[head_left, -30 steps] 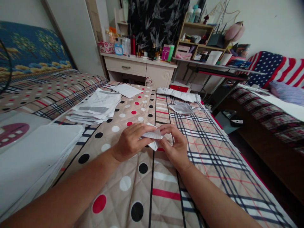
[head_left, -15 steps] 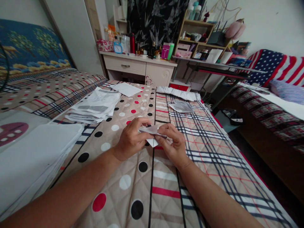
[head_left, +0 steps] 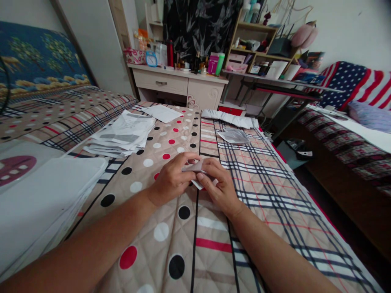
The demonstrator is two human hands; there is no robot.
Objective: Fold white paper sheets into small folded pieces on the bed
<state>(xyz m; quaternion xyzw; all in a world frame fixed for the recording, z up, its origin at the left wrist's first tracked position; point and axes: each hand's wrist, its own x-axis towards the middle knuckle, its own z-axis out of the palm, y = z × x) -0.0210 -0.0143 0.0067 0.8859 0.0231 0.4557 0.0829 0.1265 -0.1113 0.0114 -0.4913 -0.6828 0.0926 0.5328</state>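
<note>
Between both hands, just above the patterned bedspread point(head_left: 165, 256), is a small folded sheet of paper point(head_left: 194, 167), white with a greyish face. My left hand point(head_left: 175, 175) pinches its left side, thumb below and fingers over the top. From the right, my right hand point(head_left: 219, 183) grips the other side, its thumb pressed on the front fold and its fingers curled behind. A white lower corner of the paper sticks out below the thumbs; the rest is covered by my fingers.
Left lie a stack of printed papers point(head_left: 122, 134), a white sheet point(head_left: 163, 113) and a large white pile point(head_left: 45, 195). Beyond my right hand are a folded paper strip point(head_left: 229, 118) and a grey folded piece point(head_left: 233, 136). A dresser point(head_left: 161, 83) stands behind the bed.
My right hand has shifted slightly left, its thumb moving further across the paper toward my left thumb. Less of the paper's lower corner shows. Both hands still hold it.
</note>
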